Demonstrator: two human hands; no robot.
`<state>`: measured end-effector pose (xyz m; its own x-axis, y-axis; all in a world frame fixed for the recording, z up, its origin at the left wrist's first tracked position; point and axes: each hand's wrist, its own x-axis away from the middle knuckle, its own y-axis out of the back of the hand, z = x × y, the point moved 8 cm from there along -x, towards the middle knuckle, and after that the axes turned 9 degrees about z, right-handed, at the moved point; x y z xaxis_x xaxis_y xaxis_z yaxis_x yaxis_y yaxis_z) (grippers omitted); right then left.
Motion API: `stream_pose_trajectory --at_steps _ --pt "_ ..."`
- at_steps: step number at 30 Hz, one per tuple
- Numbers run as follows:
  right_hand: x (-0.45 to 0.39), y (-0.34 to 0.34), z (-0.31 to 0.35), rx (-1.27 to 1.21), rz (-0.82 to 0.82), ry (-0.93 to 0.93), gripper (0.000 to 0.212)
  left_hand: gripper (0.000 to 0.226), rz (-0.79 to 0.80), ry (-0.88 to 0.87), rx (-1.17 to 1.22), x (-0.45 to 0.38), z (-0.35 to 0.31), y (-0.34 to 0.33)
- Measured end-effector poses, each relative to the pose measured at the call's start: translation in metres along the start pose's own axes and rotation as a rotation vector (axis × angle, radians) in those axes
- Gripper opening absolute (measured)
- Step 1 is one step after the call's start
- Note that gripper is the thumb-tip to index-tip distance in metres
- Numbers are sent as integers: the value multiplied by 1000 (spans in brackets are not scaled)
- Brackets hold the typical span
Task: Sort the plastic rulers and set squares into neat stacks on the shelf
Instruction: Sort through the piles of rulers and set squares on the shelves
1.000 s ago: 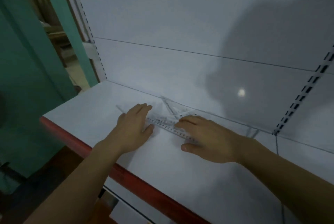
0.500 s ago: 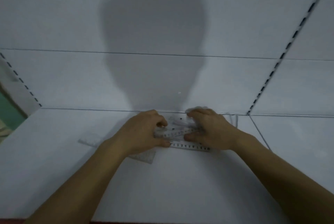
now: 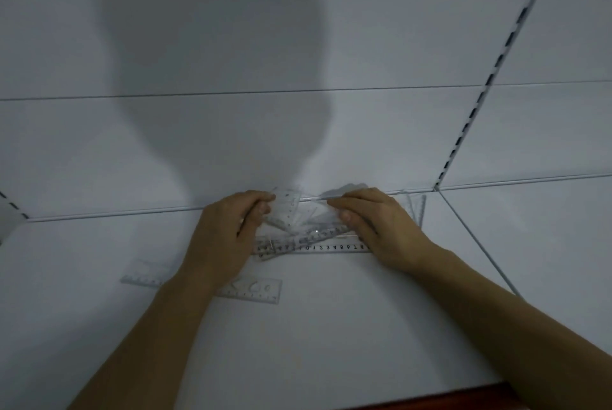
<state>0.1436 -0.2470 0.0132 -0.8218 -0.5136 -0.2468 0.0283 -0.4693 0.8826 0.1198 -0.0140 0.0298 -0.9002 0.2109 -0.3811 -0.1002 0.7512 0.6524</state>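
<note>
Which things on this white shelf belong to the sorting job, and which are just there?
Part of the job:
- jumbled pile of clear plastic rulers and set squares, gripped by left hand and right hand
- clear short ruler lying apart
- white shelf board

Just there:
- slotted shelf upright
- white back panel

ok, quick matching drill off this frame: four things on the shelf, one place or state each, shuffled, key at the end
Things:
1. left hand
2. right hand
3. long numbered ruler
4. stencil ruler

Places or states:
A. flat between the two hands, digits showing
B. lying apart, nearer the front edge, partly under the left forearm
C. pinching a small clear piece, tilted
D. fingers on the right of the clear pile

Pairs: 1-C, 2-D, 3-A, 4-B
</note>
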Motion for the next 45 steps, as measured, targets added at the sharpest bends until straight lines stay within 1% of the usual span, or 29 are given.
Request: stream_pose_trajectory --at_steps 3,6,8,10,12,16,20,23,25,27,31,35,38,43,45 --pt "2 16 8 -61 -160 49 39 28 -14 -7 0 2 -8 -3" --pt "5 27 3 -149 -253 -10 32 32 -13 -3 -7 3 -10 -7" --pt "8 30 -3 -240 -277 -80 26 35 -31 21 21 3 -9 -7" --pt "10 30 -4 -257 -289 -100 25 37 -58 35 52 4 -9 -6" --pt "12 38 4 -240 -319 -62 27 43 -75 34 44 4 -11 -5" --pt "14 72 20 -194 -374 28 32 44 -12 27 -33 4 -21 -9" --pt "44 102 12 -176 -378 34 36 49 8 -5 -90 1 -63 -16" --pt "82 118 -15 -222 -406 -64 37 58 26 -19 -120 -5 -111 -36" --pt "114 130 -32 -290 -439 -138 38 59 22 -38 -99 -8 -143 -55" --pt "148 141 -49 -364 -485 -200 39 53 6 -33 -31 -8 -170 -78" --pt "226 167 -79 -482 -652 -270 40 51 17 2 184 1 -215 -136" --pt "298 188 -109 -626 -749 -312 44 49 117 23 383 10 -265 -208" --pt "353 212 -136 -673 -760 -352 45 49 191 -3 437 17 -310 -262" --pt "440 246 -182 -693 -824 -434 44 48 277 -32 539 17 -370 -340" --pt "478 260 -205 -713 -874 -479 41 49 335 -39 577 14 -397 -380"
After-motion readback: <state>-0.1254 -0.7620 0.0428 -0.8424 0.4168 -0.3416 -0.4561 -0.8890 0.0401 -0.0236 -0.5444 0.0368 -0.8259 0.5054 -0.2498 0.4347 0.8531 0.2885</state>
